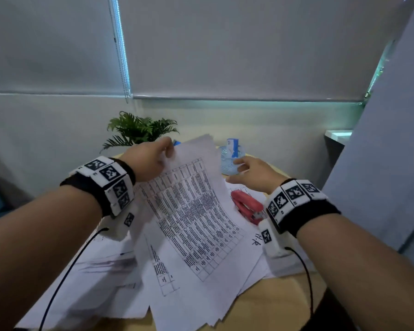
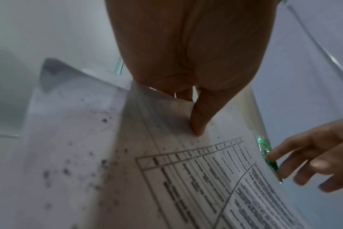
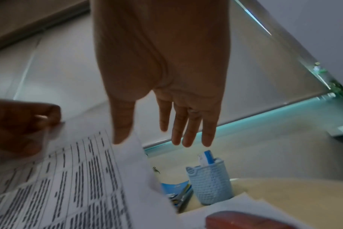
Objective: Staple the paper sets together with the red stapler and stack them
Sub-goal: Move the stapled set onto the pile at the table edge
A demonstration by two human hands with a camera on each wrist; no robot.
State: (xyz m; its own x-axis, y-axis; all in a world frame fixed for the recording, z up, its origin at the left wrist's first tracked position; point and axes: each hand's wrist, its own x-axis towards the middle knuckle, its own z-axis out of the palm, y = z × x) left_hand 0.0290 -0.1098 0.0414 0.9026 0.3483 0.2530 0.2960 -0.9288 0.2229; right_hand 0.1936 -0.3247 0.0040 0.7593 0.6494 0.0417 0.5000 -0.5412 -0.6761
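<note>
The left hand (image 1: pixel 148 161) pinches the top edge of a paper set (image 1: pixel 191 211), thumb on the printed face and the other fingers curled behind, lifting it so it hangs in a curve above the table (image 1: pixel 273 304). The front sheet is white with a black-ruled grid packed with dense small print; the text is too blurred to read. Its lower edges fan out slightly, showing several sheets. More loose printed sheets (image 1: pixel 101 271) lie spread below the left wrist.

The right hand (image 1: pixel 251 174) hovers just beside the set's right edge, fingers straight and a little spread, holding nothing. The red stapler (image 1: pixel 247 206) lies below that palm on the papers, closed. Beyond the right fingertips stands a pale blue woven basket (image 1: pixel 230 163) holding a blue-and-white box.
</note>
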